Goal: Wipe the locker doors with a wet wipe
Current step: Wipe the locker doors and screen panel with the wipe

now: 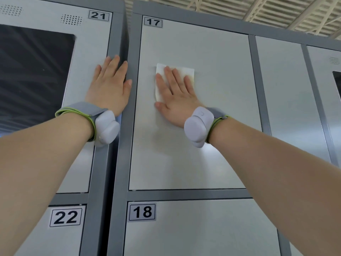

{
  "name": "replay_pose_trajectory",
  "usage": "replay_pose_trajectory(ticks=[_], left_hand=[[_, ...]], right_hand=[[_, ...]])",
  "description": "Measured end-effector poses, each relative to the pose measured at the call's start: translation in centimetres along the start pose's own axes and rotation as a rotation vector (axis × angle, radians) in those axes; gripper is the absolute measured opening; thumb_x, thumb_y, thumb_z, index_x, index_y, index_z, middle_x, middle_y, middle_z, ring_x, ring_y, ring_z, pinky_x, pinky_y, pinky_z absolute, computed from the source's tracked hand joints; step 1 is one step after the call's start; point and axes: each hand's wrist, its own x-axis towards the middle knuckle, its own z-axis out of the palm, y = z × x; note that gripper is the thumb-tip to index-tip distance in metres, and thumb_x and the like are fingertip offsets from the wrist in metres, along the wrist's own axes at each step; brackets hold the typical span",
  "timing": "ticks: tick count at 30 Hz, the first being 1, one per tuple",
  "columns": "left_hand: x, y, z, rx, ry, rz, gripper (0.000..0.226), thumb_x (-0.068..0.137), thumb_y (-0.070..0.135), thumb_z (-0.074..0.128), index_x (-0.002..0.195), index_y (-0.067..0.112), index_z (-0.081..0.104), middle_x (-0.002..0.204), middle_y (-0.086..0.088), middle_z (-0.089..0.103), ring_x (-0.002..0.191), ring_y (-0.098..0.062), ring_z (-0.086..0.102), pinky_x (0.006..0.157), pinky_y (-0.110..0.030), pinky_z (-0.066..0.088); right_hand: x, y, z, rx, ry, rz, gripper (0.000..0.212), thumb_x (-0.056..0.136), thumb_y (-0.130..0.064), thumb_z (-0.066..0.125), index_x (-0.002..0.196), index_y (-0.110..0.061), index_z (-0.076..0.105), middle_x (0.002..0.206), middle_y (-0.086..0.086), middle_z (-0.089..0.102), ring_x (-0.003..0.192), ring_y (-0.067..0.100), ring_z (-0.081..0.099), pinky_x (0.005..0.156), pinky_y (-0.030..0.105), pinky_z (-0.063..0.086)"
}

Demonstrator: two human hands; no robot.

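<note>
Wipe [186,73] lies pressed flat beneath right grip [177,100].

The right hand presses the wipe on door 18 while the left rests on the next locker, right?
Wrong door: the head view shows the right hand pressing the wet wipe on door 17. The left hand does rest on the next locker, locker 21.
</note>
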Motion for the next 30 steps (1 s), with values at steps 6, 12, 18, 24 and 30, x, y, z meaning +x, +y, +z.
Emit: replay_pose_trajectory(ticks=[6, 12, 18, 24, 30], left_hand=[[-0.2, -0.7, -0.7, -0.029, -0.04, 0.041, 0.048, 0.102, 0.017, 0.032, 0.148, 0.006, 0.024, 0.158, -0.012, 0.012, 0.146, -0.027, 0.005, 0.116, -0.035, 0.0], [-1.0, -1.3, -1.0, -0.062, -0.053, 0.101, 0.046, 0.101, 0.013, 0.034, 0.147, 0.006, 0.028, 0.156, -0.014, 0.016, 0.145, -0.029, 0.008, 0.116, -0.033, 0.002], [-1.8, -1.5, -0.9, -0.064, -0.053, 0.11, 0.046, 0.101, 0.012, 0.034, 0.147, 0.006, 0.028, 0.156, -0.014, 0.017, 0.145, -0.03, 0.009, 0.116, -0.033, 0.003], [-2.1, -1.8, -0.6, -0.07, -0.029, 0.119, 0.045, 0.101, 0.011, 0.034, 0.146, 0.006, 0.03, 0.155, -0.014, 0.02, 0.145, -0.03, 0.01, 0.116, -0.033, 0.003], [-2.7, -2.2, -0.5, -0.09, -0.016, 0.126, 0.048, 0.1, 0.016, 0.031, 0.145, 0.0, 0.027, 0.154, -0.014, 0.023, 0.144, -0.028, 0.015, 0.115, -0.03, 0.004]], right_hand=[[0.9, 0.6, -0.5, 0.069, 0.007, 0.043, 0.058, 0.102, -0.036, 0.023, 0.152, -0.02, -0.003, 0.159, 0.004, -0.015, 0.145, 0.019, -0.015, 0.114, 0.034, -0.013], [2.9, -0.2, -1.2, 0.124, 0.04, 0.136, 0.054, 0.102, -0.027, 0.02, 0.152, -0.019, 0.002, 0.159, 0.003, -0.011, 0.146, 0.022, -0.012, 0.116, 0.038, -0.009], [0.2, -1.6, -0.2, 0.018, 0.017, -0.051, 0.058, 0.102, -0.026, 0.026, 0.152, -0.019, -0.003, 0.159, 0.004, -0.014, 0.145, 0.022, -0.014, 0.115, 0.037, -0.011], [2.4, -0.8, -1.1, 0.002, 0.015, 0.024, 0.059, 0.101, -0.03, 0.027, 0.152, -0.02, -0.003, 0.159, 0.002, -0.013, 0.146, 0.019, -0.012, 0.118, 0.035, -0.007], [2.0, -1.8, -0.4, 0.009, 0.016, -0.001, 0.06, 0.101, -0.03, 0.026, 0.152, -0.021, -0.004, 0.159, 0.005, -0.014, 0.146, 0.022, -0.014, 0.117, 0.038, -0.009]])
